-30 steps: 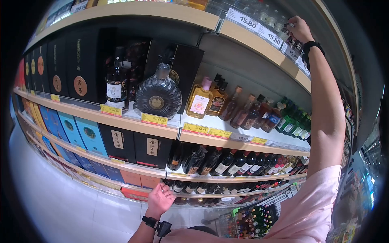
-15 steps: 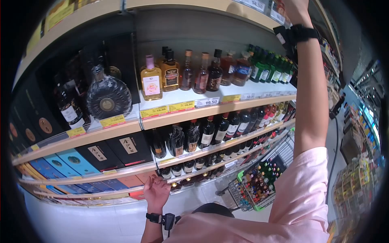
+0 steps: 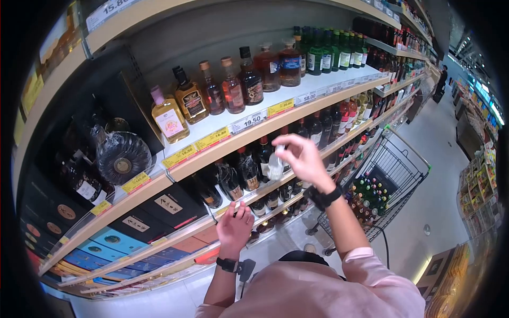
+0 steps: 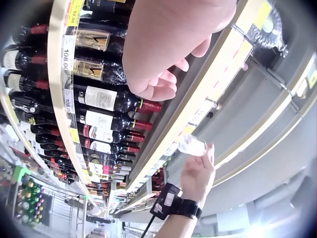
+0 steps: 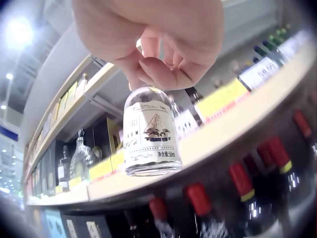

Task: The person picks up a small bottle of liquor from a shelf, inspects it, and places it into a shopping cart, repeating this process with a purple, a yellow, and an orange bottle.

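Observation:
My right hand [image 3: 303, 159] pinches a small clear miniature rum bottle [image 5: 151, 131] by its top, in front of the shelves. The right wrist view shows its white label with a sailing ship and "50ml"; the cap is hidden by the fingers. In the left wrist view the same little bottle [image 4: 191, 146] hangs from the other hand's fingertips. My left hand [image 3: 234, 229] hovers before the lower wine shelf with loosely bent fingers and holds nothing. Red-capped wine bottles [image 4: 101, 97] lie just beyond it in the left wrist view.
Liquor bottles [image 3: 230, 87] stand on the middle shelf, green bottles [image 3: 328, 53] farther along. Dark gift boxes [image 3: 132, 225] fill the lower left. A shopping cart [image 3: 395, 175] with several bottles in it stands at the right, beside the aisle floor [image 3: 424, 212].
My right hand has come down from the top shelf and now holds the miniature bottle in front of me. The view has turned toward the right; the left hand stays low.

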Tool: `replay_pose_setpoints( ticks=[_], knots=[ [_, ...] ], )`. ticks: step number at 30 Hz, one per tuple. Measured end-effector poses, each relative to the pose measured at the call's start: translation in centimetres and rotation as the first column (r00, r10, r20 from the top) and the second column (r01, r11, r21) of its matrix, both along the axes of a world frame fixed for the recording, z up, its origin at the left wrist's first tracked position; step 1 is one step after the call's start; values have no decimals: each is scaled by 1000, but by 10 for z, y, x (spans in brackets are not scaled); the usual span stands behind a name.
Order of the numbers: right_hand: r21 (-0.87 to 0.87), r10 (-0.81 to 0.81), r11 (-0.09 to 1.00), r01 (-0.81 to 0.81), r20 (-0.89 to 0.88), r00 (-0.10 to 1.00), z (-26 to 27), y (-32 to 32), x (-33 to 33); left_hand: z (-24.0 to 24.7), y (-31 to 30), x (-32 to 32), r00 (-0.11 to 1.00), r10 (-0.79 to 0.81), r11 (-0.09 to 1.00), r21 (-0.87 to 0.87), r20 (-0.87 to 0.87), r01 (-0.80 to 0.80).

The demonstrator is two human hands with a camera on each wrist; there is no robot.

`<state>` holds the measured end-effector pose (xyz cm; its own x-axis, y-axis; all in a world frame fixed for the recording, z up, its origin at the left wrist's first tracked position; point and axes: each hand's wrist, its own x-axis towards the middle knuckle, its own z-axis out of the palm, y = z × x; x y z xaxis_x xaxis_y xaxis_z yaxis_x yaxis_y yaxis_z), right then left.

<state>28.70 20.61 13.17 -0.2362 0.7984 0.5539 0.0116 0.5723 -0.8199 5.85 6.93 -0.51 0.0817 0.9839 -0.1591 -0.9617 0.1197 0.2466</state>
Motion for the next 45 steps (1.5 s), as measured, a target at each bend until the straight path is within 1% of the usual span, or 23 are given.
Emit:
replay_pose_setpoints(
  ticks=[2,4,5,6,8,10,11,14,16,18,19,20,21,22,24,25,28,31,35,38,39,42,45],
  knots=[
    [-241,80,969,-63,61,995,-33,-13,-7,11,10,15,994,-76,996,34,-79,78],
    [-304,126,947,-103,57,990,-54,-20,-17,14,18,25,978,-180,983,26,-105,184],
    [-327,125,941,-84,107,986,-56,-22,-19,14,21,28,965,-233,971,24,-118,238],
    [-345,123,937,-62,159,980,-54,-24,-22,8,24,31,967,-206,975,56,-153,216],
    [-331,120,941,-71,130,984,-53,-22,-26,-9,29,34,965,-148,977,122,-215,177],
    [-325,130,941,-96,86,988,-58,-14,-29,-7,29,33,964,-139,969,172,-226,180],
    [-258,135,960,-112,74,988,-62,-10,-32,-7,29,33,967,-132,966,191,-219,175],
    [-351,209,918,-184,35,977,-52,-11,-30,4,26,36,968,-90,968,208,-234,140],
    [-406,234,883,-234,-50,971,-43,-16,-33,11,24,38,974,-83,975,187,-209,123],
    [-391,262,882,-263,-57,963,-44,-13,-35,23,20,43,959,-4,961,265,-283,82],
    [-359,249,901,-243,-29,968,-43,-12,-37,32,19,47,927,47,966,253,-371,52],
    [-390,240,889,-241,-52,969,-38,-15,-39,41,19,50,886,91,972,235,-455,21],
    [-376,230,895,-239,-68,971,-39,-14,-41,45,18,53,820,164,962,273,-548,-9],
    [-362,215,903,-232,-87,973,-40,-14,-42,51,17,55,765,213,965,253,-607,-69],
    [-340,249,901,-268,-99,963,-40,-14,-43,50,17,60,556,391,919,349,-734,-185],
    [-327,244,913,-243,-38,969,-35,-16,-42,53,14,64,476,411,912,346,-778,-221],
    [-313,314,897,-312,-45,948,-35,-20,-42,49,8,71,305,432,895,364,-849,-257],
    [-328,300,896,-298,-46,953,-34,-26,-41,46,4,73,301,454,887,394,-839,-241],
    [-350,278,894,-280,-57,959,-34,-29,-40,51,-2,73,377,481,874,399,-791,-278],
    [-350,266,900,-260,-32,963,-38,-33,-41,46,-5,71,373,451,892,402,-811,-205],
    [-349,262,902,-253,-22,965,-37,-35,-41,44,-5,72,324,470,882,423,-821,-209],
    [-356,272,896,-267,-37,962,-37,-39,-42,45,-9,75,290,566,823,505,-772,-261],
    [-366,296,884,-290,-40,954,-36,-43,-41,43,-12,74,202,577,814,538,-791,-218]
  ],
)
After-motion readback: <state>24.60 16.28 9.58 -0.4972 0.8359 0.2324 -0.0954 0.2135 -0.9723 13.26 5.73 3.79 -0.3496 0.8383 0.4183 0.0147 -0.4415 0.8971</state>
